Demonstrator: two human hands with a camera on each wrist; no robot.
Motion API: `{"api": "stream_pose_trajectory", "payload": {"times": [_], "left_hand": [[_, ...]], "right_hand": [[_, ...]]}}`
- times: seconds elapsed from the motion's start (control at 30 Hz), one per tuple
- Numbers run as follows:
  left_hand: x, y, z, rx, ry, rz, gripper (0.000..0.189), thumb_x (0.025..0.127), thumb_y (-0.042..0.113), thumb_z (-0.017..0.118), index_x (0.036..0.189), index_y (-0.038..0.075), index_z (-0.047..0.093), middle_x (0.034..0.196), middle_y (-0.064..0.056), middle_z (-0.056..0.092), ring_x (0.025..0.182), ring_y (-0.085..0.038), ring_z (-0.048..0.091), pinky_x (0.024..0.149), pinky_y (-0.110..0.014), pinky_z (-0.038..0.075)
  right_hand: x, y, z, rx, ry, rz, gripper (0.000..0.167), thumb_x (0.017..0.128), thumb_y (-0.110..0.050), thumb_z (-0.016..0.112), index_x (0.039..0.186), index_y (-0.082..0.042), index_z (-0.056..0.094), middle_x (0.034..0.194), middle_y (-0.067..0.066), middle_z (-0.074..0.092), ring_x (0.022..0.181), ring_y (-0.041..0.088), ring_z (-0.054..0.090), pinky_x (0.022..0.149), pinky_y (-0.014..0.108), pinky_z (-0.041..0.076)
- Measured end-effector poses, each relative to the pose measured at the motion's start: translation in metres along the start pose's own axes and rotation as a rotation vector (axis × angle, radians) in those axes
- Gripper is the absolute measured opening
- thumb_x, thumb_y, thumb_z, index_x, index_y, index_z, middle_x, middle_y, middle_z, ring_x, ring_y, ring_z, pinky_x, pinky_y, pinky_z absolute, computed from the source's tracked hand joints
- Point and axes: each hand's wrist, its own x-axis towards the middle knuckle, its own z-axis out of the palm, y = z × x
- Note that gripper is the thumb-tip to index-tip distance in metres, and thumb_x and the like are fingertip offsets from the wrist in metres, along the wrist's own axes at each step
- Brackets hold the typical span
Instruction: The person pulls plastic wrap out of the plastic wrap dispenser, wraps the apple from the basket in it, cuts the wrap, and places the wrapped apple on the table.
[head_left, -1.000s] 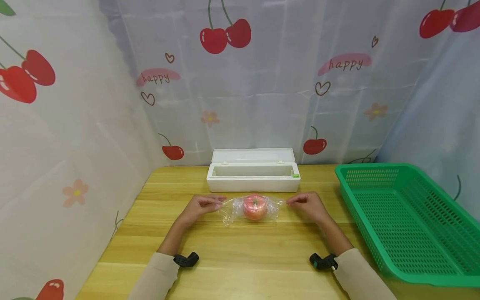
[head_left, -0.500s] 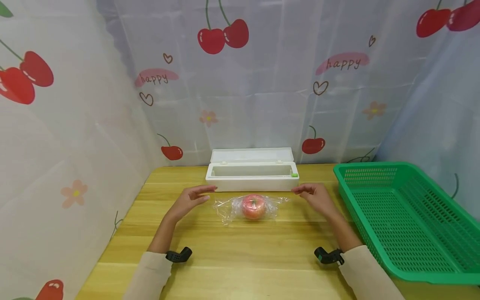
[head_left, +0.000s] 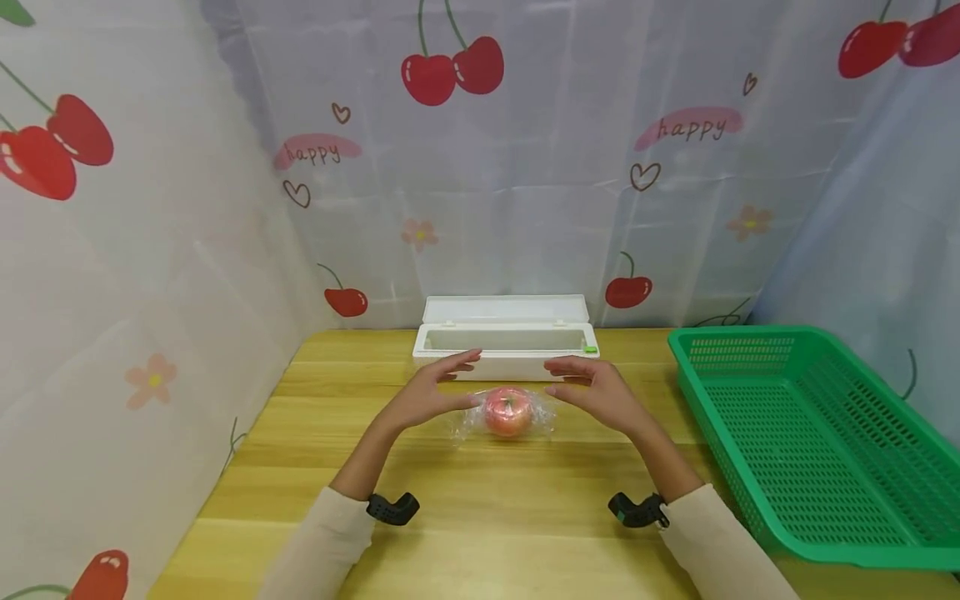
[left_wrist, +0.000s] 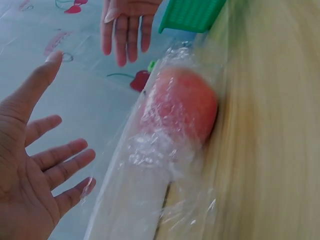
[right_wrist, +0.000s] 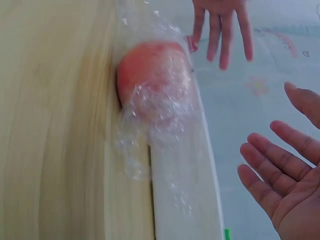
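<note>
A red apple (head_left: pixel 509 412) wrapped in clear cling film (head_left: pixel 468 423) rests on the wooden table, the film's loose ends spreading out to both sides. My left hand (head_left: pixel 426 393) is raised at the apple's left, fingers spread, holding nothing. Opposite it, my right hand (head_left: pixel 600 395) hovers on the right with fingers apart and nothing in its grasp. Both palms face inward over the film ends, as the left wrist view shows with the left hand (left_wrist: pixel 42 165) beside the wrapped apple (left_wrist: pixel 182 107). A white cling film box (head_left: pixel 506 367) with its lid raised stands just behind.
A green plastic basket (head_left: pixel 723 442) sits on the table's right side. The wooden tabletop (head_left: pixel 502 525) stretches toward me in front of the apple. A curtain printed with cherries (head_left: pixel 525 208) hangs behind the table and along both sides.
Both hands have let go of the film ends, lifted outward, then come back in toward the apple with fingers spread. The apple and the box have stayed in place.
</note>
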Motion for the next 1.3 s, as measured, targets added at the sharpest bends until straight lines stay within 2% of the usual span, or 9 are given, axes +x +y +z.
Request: {"api": "stream_pose_trajectory", "payload": {"times": [0.1, 0.27, 0.5, 0.73, 0.9, 1.13, 1.3], "left_hand": [[0.009, 0.0, 0.014, 0.024, -0.012, -0.017, 0.085, 0.088, 0.032, 0.082, 0.159, 0.019, 0.037, 0.156, -0.008, 0.046, 0.139, -0.027, 0.048, 0.115, -0.053, 0.038], [0.02, -0.009, 0.03, 0.056, -0.037, -0.036, 0.088, 0.086, 0.036, 0.083, 0.159, 0.018, 0.037, 0.157, -0.013, 0.044, 0.139, -0.03, 0.048, 0.114, -0.053, 0.039], [0.018, -0.02, 0.041, 0.056, -0.067, -0.041, 0.086, 0.085, 0.029, 0.085, 0.156, 0.01, 0.041, 0.149, -0.011, 0.054, 0.136, -0.029, 0.05, 0.107, -0.049, 0.047], [0.016, -0.026, 0.048, 0.087, -0.063, -0.09, 0.086, 0.076, 0.037, 0.09, 0.15, 0.016, 0.051, 0.147, -0.001, 0.056, 0.134, -0.019, 0.053, 0.108, -0.039, 0.047], [0.017, -0.027, 0.049, 0.109, -0.067, -0.085, 0.087, 0.074, 0.039, 0.091, 0.148, 0.015, 0.053, 0.145, -0.001, 0.058, 0.13, -0.017, 0.055, 0.107, -0.037, 0.047], [0.018, -0.031, 0.051, 0.143, -0.067, -0.088, 0.081, 0.074, 0.039, 0.091, 0.144, 0.015, 0.057, 0.139, -0.001, 0.062, 0.126, -0.017, 0.057, 0.105, -0.037, 0.049], [0.018, -0.032, 0.052, 0.111, -0.064, -0.08, 0.077, 0.076, 0.036, 0.091, 0.141, 0.013, 0.059, 0.137, -0.003, 0.063, 0.125, -0.02, 0.058, 0.104, -0.038, 0.05]], "right_hand": [[0.005, 0.004, 0.013, -0.007, -0.018, -0.007, 0.048, 0.093, -0.017, 0.077, 0.134, 0.002, 0.063, 0.137, 0.019, 0.062, 0.128, 0.035, 0.058, 0.108, 0.049, 0.046], [0.012, 0.015, 0.032, -0.03, -0.028, -0.024, 0.053, 0.091, -0.023, 0.079, 0.135, 0.0, 0.063, 0.139, 0.015, 0.061, 0.134, 0.035, 0.053, 0.112, 0.053, 0.04], [0.018, 0.027, 0.046, -0.156, -0.037, -0.025, 0.06, 0.083, -0.024, 0.086, 0.136, -0.008, 0.064, 0.139, 0.011, 0.062, 0.135, 0.034, 0.051, 0.113, 0.058, 0.038], [0.021, 0.032, 0.05, -0.198, -0.088, -0.026, 0.068, 0.08, -0.027, 0.089, 0.139, -0.009, 0.062, 0.141, 0.011, 0.061, 0.135, 0.034, 0.051, 0.111, 0.056, 0.041], [0.022, 0.035, 0.051, -0.211, -0.119, -0.025, 0.07, 0.08, -0.028, 0.088, 0.14, -0.005, 0.06, 0.141, 0.012, 0.06, 0.135, 0.033, 0.051, 0.112, 0.053, 0.041], [0.022, 0.04, 0.053, -0.216, -0.129, -0.024, 0.074, 0.076, -0.027, 0.092, 0.139, -0.006, 0.061, 0.137, 0.013, 0.063, 0.13, 0.033, 0.055, 0.11, 0.052, 0.043], [0.021, 0.046, 0.054, -0.222, -0.14, -0.03, 0.079, 0.073, -0.03, 0.094, 0.14, -0.006, 0.06, 0.136, 0.012, 0.064, 0.128, 0.031, 0.056, 0.11, 0.053, 0.043]]}}
